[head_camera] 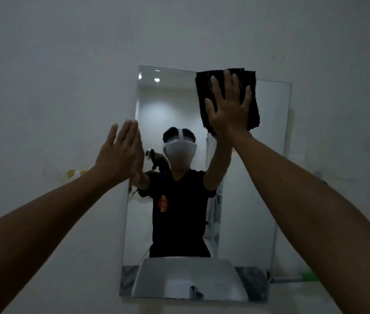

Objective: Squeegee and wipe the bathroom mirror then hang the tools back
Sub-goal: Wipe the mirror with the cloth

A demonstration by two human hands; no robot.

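Observation:
A frameless rectangular mirror hangs on the pale wall. My right hand lies flat with fingers spread on a folded black cloth, pressing it against the mirror's top edge right of centre. My left hand is flat with fingers together against the mirror's left edge and holds nothing. The glass reflects a person in a black shirt with both arms raised. A green-headed tool with a pale handle, perhaps the squeegee, lies at the mirror's lower right.
A white sink shows in the reflection at the mirror's bottom. A yellow and white object sits on the wall to the left, behind my left wrist. Bare wall surrounds the mirror above and on both sides.

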